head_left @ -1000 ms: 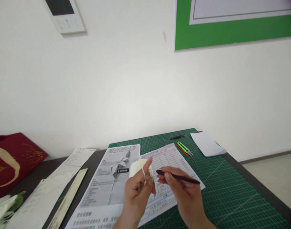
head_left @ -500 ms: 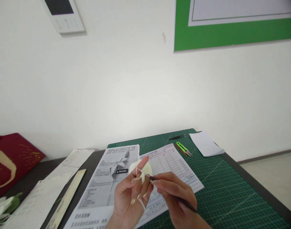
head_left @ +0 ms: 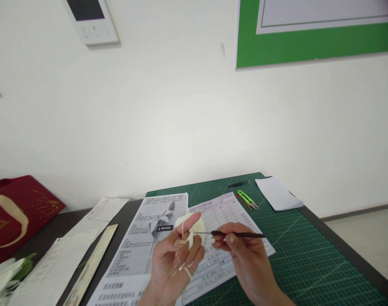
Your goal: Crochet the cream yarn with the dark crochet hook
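My left hand (head_left: 178,255) is closed on a small piece of white crochet work (head_left: 190,239), pinched at the thumb and fingers. White yarn (head_left: 188,273) passes over its raised index finger and around the lower fingers. My right hand (head_left: 246,255) grips a crochet hook (head_left: 240,234) by its dark handle. The hook's thin metal shaft points left, and its tip meets the white work at my left fingers. Behind the left hand sits a round, pale cream yarn ball (head_left: 198,226), partly hidden.
Printed sheets, one with a flower picture (head_left: 130,250) and one with a table (head_left: 226,212), lie on a green cutting mat (head_left: 302,250). Green thread snips (head_left: 246,199), a black pen-like tool (head_left: 238,184) and white paper (head_left: 278,193) lie further back. Left are a ruler (head_left: 92,267) and a red bag (head_left: 37,204).
My right hand has turned, so the crochet hook now lies nearly level instead of slanting down to the right, with its metal shaft showing. The left hand keeps its hold; the view has shifted slightly.
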{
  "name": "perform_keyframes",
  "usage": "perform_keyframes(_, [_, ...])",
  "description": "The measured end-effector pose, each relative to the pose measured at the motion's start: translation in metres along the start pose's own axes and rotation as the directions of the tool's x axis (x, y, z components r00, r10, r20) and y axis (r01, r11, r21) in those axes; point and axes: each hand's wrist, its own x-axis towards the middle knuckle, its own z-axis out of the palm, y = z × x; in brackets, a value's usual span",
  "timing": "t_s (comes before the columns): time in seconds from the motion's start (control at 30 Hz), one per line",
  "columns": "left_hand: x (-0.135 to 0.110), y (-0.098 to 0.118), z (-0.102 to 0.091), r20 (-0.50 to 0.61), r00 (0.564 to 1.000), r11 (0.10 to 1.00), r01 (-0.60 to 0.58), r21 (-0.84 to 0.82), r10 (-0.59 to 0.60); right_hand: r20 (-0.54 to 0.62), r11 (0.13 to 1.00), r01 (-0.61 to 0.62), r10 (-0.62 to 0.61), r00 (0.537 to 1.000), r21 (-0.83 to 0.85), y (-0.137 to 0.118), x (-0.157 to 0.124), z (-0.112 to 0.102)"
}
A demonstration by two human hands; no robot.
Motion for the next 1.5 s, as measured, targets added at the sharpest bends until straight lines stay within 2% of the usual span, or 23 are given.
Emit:
perform_keyframes(0.2, [0.001, 0.003, -0.002, 0.088, 0.996, 0.999, 0.019, 0.029, -0.021, 0.038, 1.000, 0.018, -0.018, 0.999, -0.004, -0.003, 0.002, -0.001])
perform_keyframes(0.3, [0.000, 0.005, -0.003, 0.098, 0.995, 0.999, 0.018, 0.049, -0.023, 0.078, 0.999, 0.046, -0.044, 0.996, -0.021, -0.007, 0.003, 0.000])
perform_keyframes(0.4, [0.000, 0.005, -0.004, 0.101, 0.995, 0.997, 0.020, 0.070, -0.027, 0.067, 0.999, 0.028, -0.026, 0.997, -0.031, -0.011, 0.005, 0.001])
perform_keyframes(0.63, [0.000, 0.001, -0.006, 0.107, 0.994, 0.989, 0.013, 0.145, -0.029, 0.003, 0.987, -0.101, 0.101, 0.995, 0.128, -0.014, 0.008, 0.004])
perform_keyframes(0.8, [0.000, -0.003, -0.008, 0.068, 0.998, 0.960, -0.028, 0.279, 0.009, 0.003, 0.901, -0.280, 0.295, 0.955, 0.331, -0.006, 0.010, 0.006])
perform_keyframes(0.9, [0.001, -0.009, -0.011, 0.032, 0.999, 0.927, -0.039, 0.372, 0.029, 0.004, 0.870, -0.326, 0.349, 0.937, 0.370, -0.001, 0.009, 0.007])
perform_keyframes(1.0, [0.002, -0.015, -0.015, 0.006, 1.000, 0.903, -0.022, 0.428, 0.021, 0.000, 0.883, -0.321, 0.342, 0.940, 0.341, 0.002, 0.009, 0.009])
perform_keyframes(1.13, [0.005, -0.017, -0.019, 0.013, 1.000, 0.881, 0.002, 0.473, -0.010, -0.026, 0.929, -0.249, 0.266, 0.964, 0.273, 0.005, 0.008, 0.011])
perform_keyframes(1.33, [0.006, -0.010, -0.020, 0.072, 0.993, 0.833, 0.034, 0.552, -0.088, 0.140, 0.956, -0.252, 0.232, 0.963, 0.153, 0.009, 0.006, 0.015])
perform_keyframes(1.5, [0.005, -0.003, -0.019, 0.092, 0.986, 0.742, 0.044, 0.669, -0.141, 0.152, 0.942, -0.282, 0.257, 0.955, 0.182, 0.011, 0.007, 0.014])
